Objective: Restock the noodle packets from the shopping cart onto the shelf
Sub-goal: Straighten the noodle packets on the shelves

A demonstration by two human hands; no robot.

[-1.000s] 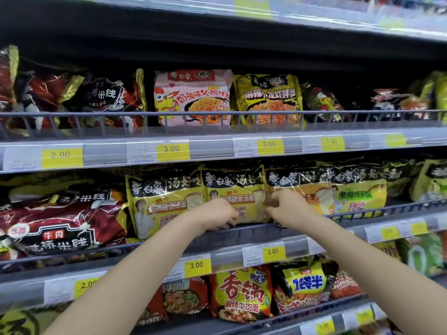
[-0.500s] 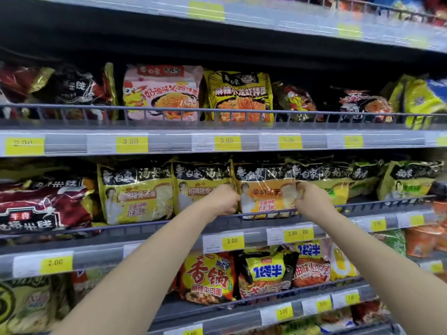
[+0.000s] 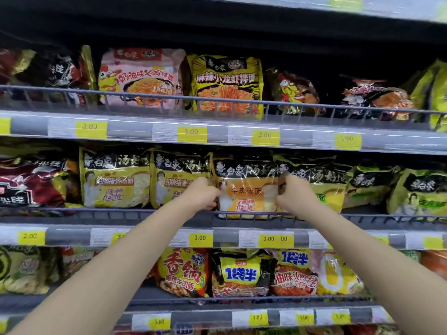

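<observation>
An orange-and-black noodle packet (image 3: 246,189) stands upright on the middle shelf (image 3: 145,215), behind the wire rail. My left hand (image 3: 202,193) grips its left edge and my right hand (image 3: 291,192) grips its right edge, both with curled fingers. Yellow packets of the same brand (image 3: 116,180) stand in a row to its left, and more yellow-green ones (image 3: 326,187) to its right. The shopping cart is out of view.
The upper shelf (image 3: 217,131) carries a pink packet (image 3: 140,78) and a yellow packet (image 3: 226,83) behind its rail. The lower shelf holds red, yellow and blue packets (image 3: 239,274). Yellow price tags (image 3: 200,239) line each shelf edge. Dark red packets (image 3: 31,182) sit at far left.
The view has shifted right along the shelf. Both hands moved from the yellow packet to the orange packet one slot to the right and now hold its two side edges.
</observation>
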